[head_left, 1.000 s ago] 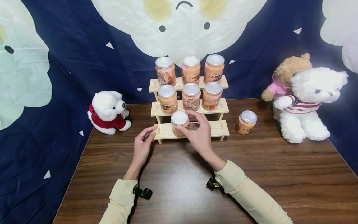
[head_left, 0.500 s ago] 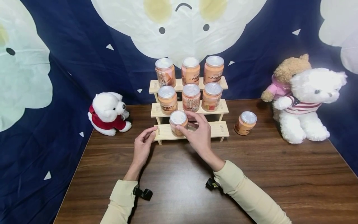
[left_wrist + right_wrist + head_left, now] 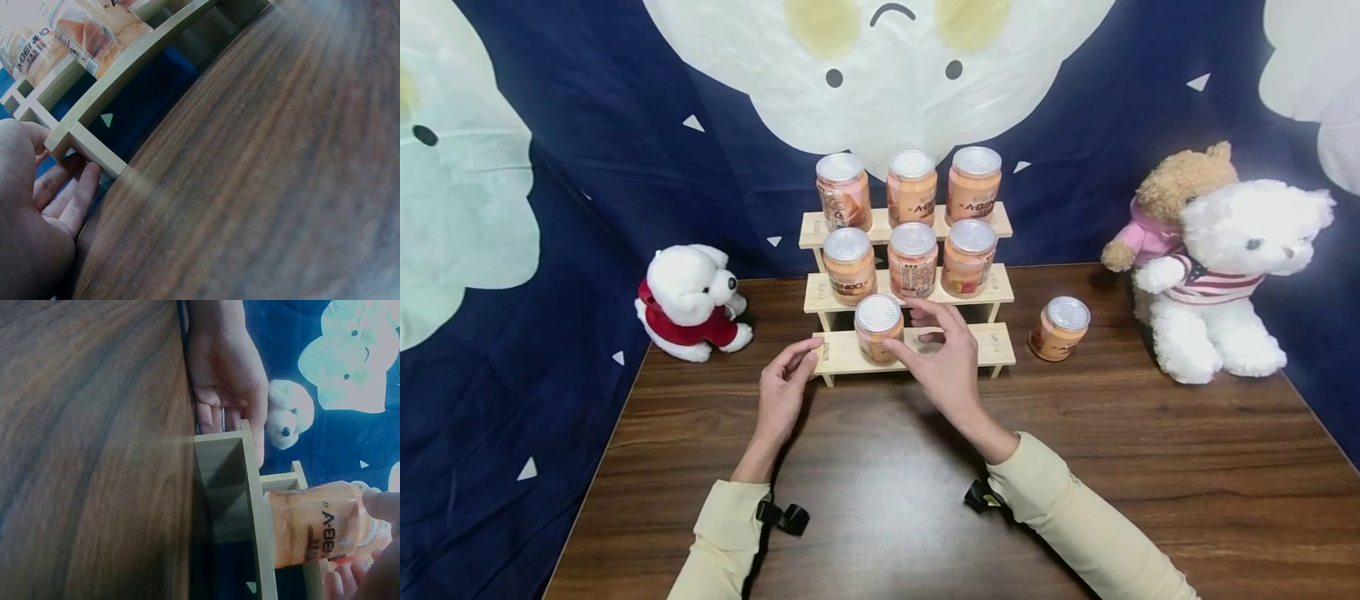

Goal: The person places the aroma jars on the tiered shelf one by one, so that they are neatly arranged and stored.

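Upright on the lowest step of the wooden rack (image 3: 977,346): an orange jar (image 3: 878,328), long axis vertical, silver lid facing up, label outward toward the person. In the right wrist view the same jar (image 3: 315,521) lies sideways across the picture only because of the camera's tilt, printed letters running along its length. Right hand (image 3: 945,360) just beside the jar on its right, grip spread, fingers loosely fanned; a fingertip (image 3: 382,503) at the lid end, contact too close to tell. Left hand (image 3: 782,387) at the rack's left end, thumb on top of the lowest board, fingers (image 3: 74,199) tucked under its corner, pinching it. Six more jars on the two upper steps, one loose jar (image 3: 1057,327) on the tabletop (image 3: 1150,467) to the right, well apart.
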Motion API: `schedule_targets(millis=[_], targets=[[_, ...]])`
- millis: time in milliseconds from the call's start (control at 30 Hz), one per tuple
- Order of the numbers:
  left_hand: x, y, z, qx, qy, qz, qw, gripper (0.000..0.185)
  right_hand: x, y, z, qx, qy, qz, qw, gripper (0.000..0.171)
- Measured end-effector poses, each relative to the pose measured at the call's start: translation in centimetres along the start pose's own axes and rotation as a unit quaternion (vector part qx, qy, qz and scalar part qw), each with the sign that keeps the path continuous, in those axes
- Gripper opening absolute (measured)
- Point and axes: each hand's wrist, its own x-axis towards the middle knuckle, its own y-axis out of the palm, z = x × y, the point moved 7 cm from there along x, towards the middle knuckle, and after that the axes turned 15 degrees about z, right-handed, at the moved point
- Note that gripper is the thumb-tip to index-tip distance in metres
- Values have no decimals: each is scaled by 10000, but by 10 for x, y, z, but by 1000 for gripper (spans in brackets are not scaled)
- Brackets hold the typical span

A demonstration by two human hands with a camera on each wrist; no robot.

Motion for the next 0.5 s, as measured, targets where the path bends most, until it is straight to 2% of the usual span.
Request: schedule_targets(millis=[233, 400, 500], targets=[[0, 0, 0, 23, 2, -60, 10000, 25, -4, -21, -2, 136, -116, 113, 9998, 58], [0, -1, -1, 29, -10, -61, 10000, 25, -10, -39, -5, 103, -158, 30, 9998, 54], [0, -1, 0, 34, -14, -36, 10000, 26, -12, -49, -4, -16, -334, -32, 9994, 52]])
